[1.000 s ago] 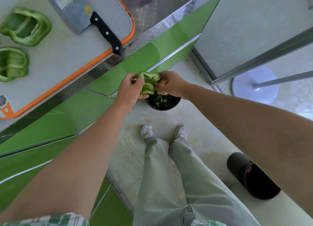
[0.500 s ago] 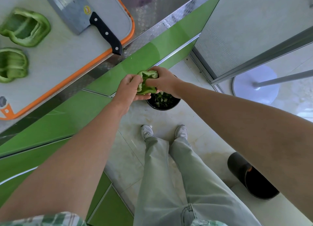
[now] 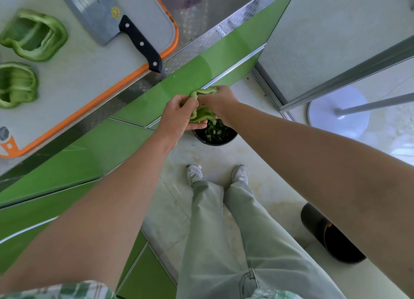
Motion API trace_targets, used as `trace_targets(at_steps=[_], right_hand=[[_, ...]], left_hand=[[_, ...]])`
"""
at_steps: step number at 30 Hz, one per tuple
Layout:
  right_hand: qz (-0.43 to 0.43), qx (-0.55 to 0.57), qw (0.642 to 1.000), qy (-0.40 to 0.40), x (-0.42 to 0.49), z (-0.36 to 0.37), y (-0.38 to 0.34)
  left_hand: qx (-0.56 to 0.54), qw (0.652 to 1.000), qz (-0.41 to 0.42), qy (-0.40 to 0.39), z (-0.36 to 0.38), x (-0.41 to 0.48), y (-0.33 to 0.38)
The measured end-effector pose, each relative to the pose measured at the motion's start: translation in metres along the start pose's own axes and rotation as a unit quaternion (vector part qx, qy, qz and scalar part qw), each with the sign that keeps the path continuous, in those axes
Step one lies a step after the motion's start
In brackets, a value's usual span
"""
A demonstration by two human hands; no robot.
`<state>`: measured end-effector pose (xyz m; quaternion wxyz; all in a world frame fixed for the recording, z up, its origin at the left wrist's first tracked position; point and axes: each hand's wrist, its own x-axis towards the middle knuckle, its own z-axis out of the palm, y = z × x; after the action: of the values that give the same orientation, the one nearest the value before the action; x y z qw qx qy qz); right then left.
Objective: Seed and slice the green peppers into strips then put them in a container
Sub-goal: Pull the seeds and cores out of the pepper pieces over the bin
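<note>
item 1: pepper piece (image 3: 202,114), held btw both hands, above black bin (image 3: 215,139) on floor. our left hand (image 3: 179,117) cups it from below, fingers curled round it. our right hand (image 3: 218,103) grips its far edge, fingers curled.
item 2: far pepper half (image 3: 33,36) & near pepper half (image 3: 18,85), on orange-rimmed board (image 3: 89,74), far left.
item 3: cleaver (image 3: 107,13), on board, right of halves.

Black bin (image 3: 331,242) and white stand base (image 3: 324,119) sit on floor (image 3: 264,164).

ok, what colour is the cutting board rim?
Orange: the cutting board rim shows best in the head view.
</note>
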<state>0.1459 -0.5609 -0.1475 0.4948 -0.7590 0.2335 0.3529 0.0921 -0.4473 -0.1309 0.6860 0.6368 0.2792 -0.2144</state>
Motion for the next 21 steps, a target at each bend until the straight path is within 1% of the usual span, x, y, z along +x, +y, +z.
trace_targets(at_steps=[2, 3, 5, 7, 9, 10, 11, 13, 15, 16, 19, 21], right_hand=[[-0.021, 0.01, 0.999, 0.033, 0.0, 0.003, 0.001], [-0.03, 0.018, 0.999, 0.036, -0.001, 0.003, 0.002], [-0.048, 0.022, 0.999, 0.011, -0.005, -0.001, 0.005], [-0.07, 0.041, 0.996, -0.03, -0.008, -0.007, 0.01], [-0.071, 0.076, 0.992, -0.069, -0.008, -0.014, 0.015], [-0.068, 0.074, 0.992, -0.08, -0.007, -0.016, 0.019], [-0.062, 0.052, 0.993, -0.081, -0.006, -0.019, 0.023], [-0.058, -0.008, 0.997, -0.05, -0.005, -0.022, 0.032], [-0.074, -0.008, 0.997, -0.012, -0.003, -0.026, 0.034], [-0.084, 0.009, 0.996, -0.016, -0.004, -0.026, 0.033], [-0.105, 0.02, 0.991, -0.086, -0.01, -0.023, 0.027], [-0.115, 0.025, 0.988, -0.104, -0.012, -0.019, 0.024]], left_hand=[[-0.003, 1.0, 0.009, 0.009, 0.003, 0.001, 0.0], [-0.001, 1.0, 0.012, 0.013, 0.003, 0.002, 0.0], [0.016, 0.999, 0.018, 0.023, 0.002, 0.002, 0.0], [0.035, 0.998, 0.025, 0.036, 0.0, 0.002, -0.001], [0.042, 0.997, 0.028, 0.05, 0.0, 0.003, -0.001], [0.041, 0.997, 0.027, 0.057, 0.0, 0.003, -0.001], [0.037, 0.997, 0.025, 0.064, 0.001, 0.003, -0.001], [0.023, 0.996, 0.02, 0.078, 0.001, 0.004, -0.001], [0.017, 0.996, 0.017, 0.085, 0.0, 0.004, -0.001], [0.016, 0.996, 0.016, 0.087, -0.001, 0.004, -0.001], [0.011, 0.996, 0.011, 0.092, -0.003, 0.005, -0.002], [0.005, 0.996, 0.004, 0.089, -0.004, 0.005, -0.002]])
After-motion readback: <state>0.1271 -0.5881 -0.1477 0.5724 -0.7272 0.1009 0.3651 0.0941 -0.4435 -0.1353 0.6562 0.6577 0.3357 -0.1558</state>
